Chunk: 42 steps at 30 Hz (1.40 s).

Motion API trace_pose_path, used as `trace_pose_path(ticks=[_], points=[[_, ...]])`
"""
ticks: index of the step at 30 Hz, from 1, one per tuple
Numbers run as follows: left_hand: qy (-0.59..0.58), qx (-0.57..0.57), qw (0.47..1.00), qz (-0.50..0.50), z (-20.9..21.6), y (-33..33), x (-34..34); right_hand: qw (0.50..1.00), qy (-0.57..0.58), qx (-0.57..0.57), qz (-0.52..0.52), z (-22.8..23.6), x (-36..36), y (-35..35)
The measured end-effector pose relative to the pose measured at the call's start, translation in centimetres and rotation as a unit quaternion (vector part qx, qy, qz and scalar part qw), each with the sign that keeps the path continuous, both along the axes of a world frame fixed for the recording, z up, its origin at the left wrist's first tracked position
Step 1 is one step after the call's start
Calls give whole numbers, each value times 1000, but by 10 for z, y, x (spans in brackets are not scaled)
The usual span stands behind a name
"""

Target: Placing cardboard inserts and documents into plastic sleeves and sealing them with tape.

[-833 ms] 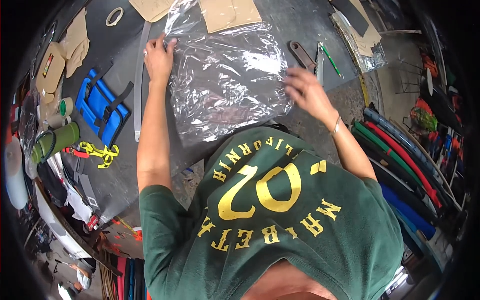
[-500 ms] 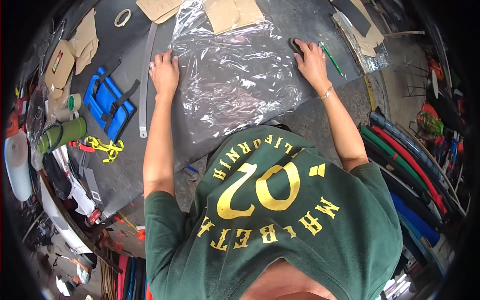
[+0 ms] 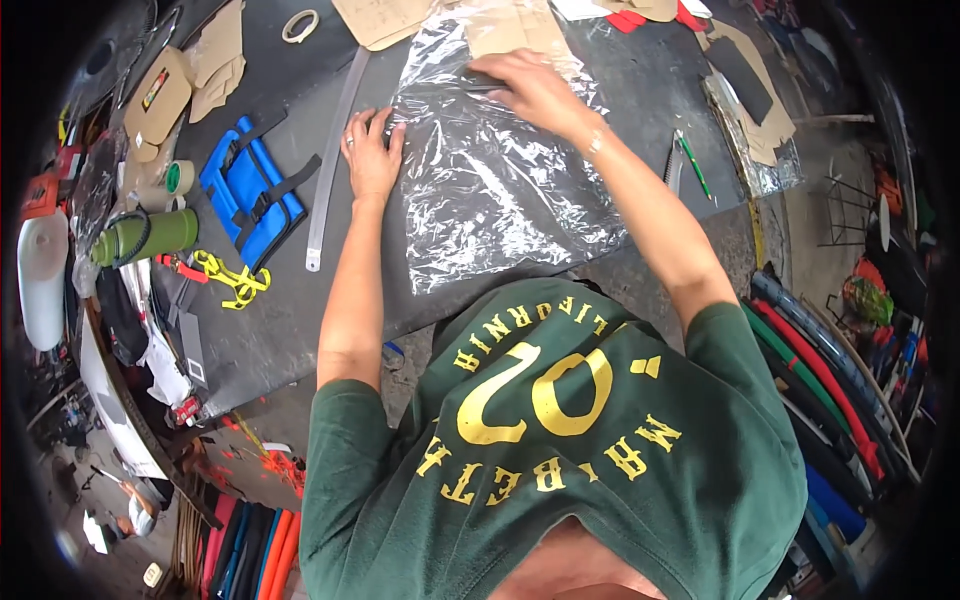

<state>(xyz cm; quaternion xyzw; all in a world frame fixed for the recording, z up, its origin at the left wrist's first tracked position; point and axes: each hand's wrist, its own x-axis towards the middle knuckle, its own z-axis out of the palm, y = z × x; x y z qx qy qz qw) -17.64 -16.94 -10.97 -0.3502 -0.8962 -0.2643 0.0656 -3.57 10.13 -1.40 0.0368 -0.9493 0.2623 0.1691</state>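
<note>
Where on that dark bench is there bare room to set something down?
One free patch lies between the clear ruler strip and the left forearm, below the blue strapped pad. Another lies between the clear plastic sheet and the green pen. The left edge, around the green bottle and yellow clip, is crowded.
</note>
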Motion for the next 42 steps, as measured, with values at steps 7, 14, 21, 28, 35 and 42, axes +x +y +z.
trace_pose_path(ticks=[7,14,21,28,35,42], points=[[-71,62,996,3,4,7,1,990,-123,69,15,-45,-92,-26],[-153,69,984,-62,46,-36,33,996,-44,-52,-58,4,-26,-8],[-116,-83,989,-45,55,-96,92,865,-198,63,-458,-3,221,52],[-137,-70,985,-84,48,-103,94,840,-251,-69,-475,-36,259,70],[-125,-85,985,-81,32,-119,93,729,-273,-510,-367,-4,241,-19],[-129,-83,986,-66,27,-117,91,714,-321,-492,-382,-5,258,-52]])
